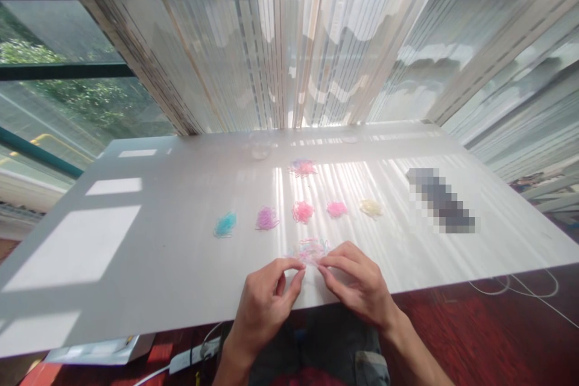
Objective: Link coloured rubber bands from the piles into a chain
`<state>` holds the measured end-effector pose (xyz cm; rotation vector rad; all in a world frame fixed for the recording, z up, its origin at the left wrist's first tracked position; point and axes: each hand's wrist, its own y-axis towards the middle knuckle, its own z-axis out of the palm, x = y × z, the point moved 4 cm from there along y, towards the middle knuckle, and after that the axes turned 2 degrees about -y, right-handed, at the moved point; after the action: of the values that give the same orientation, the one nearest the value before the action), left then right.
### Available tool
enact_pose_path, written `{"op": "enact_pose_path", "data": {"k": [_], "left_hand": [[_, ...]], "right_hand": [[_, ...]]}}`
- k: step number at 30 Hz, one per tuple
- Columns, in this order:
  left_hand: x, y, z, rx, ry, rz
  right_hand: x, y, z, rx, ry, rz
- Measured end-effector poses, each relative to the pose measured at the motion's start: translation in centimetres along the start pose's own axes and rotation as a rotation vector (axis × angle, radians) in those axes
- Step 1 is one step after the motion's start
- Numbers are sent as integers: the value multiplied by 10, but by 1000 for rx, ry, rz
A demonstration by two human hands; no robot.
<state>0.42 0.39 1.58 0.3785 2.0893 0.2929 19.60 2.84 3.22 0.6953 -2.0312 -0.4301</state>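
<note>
A mixed pile of small, thin coloured loops (312, 247), like rubber bands, lies near the table's front edge. My left hand (271, 292) is just in front of it, thumb and index finger pinched together. Facing it from the other side, my right hand (359, 283) also pinches at the pile's front edge. What sits between the fingertips is too small to make out. Beyond the hands runs a row of sorted piles: teal (225, 225), purple (266, 218), coral pink (303, 211), bright pink (336, 209) and pale yellow (371, 208).
Another mixed pile (303, 167) lies farther back, with a clear round container (261, 149) to its left. A blurred dark object (441, 200) rests on the right of the white table (181, 283). Sheer curtains (289, 42) hang behind; a power strip (194, 357) is below the front edge.
</note>
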Motion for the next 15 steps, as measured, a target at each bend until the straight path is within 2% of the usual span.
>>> {"op": "enact_pose_path", "data": {"k": [3,7,11,15], "left_hand": [[-3,2,-1,-2,18,-7],[-7,3,-2,-8,38,33],[-6,3,-1,-25,64,69],[-5,4,0,-24,83,96]], "right_hand": [[-8,8,-15,-96,-90,88],[-28,23,-36,-196,-324,107],[-53,36,-45,-170,-447,137],[-67,42,-44,-116,-457,184]]}}
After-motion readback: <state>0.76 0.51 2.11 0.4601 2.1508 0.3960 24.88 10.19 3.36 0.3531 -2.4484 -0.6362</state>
